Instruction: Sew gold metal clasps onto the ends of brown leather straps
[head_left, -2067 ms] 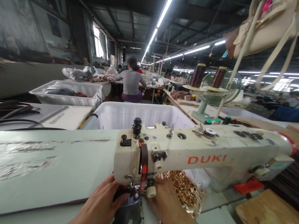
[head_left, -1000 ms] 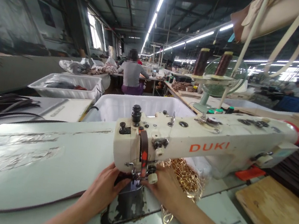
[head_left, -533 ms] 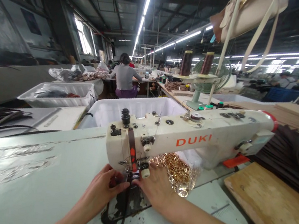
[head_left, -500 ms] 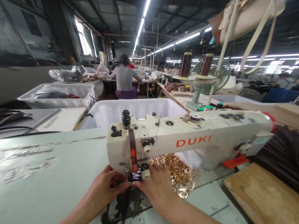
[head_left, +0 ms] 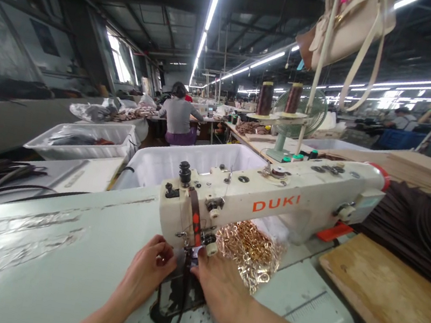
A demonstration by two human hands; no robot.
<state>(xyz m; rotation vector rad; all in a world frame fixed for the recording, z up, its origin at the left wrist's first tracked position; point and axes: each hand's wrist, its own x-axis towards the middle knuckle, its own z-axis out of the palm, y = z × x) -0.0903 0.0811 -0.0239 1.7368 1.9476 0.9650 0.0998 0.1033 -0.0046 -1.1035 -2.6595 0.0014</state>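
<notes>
Strap [head_left: 184, 293] at sewing machine [head_left: 269, 183], likely mid-job

Nearest: loose strap tail, running down toward bottom edge of view; upper end up at machine head, contact there hidden. Left hand [head_left: 149, 268] just left of strap, fingers curled in, tips close together; anything pinched between, cannot tell. Right hand [head_left: 223, 283] right of strap, thumb forward, probably steadying; grip hidden, cannot tell.

Done, by judgement: strap brought to needle area. Left: strap not yet clear of machine. No stitching visible, so seam progress unclear.

Beyond right hand: gold clasps [head_left: 247, 240] heaped in clear bag. Further: white bin [head_left: 195, 161], then co-worker [head_left: 181, 118] at another table.
</notes>
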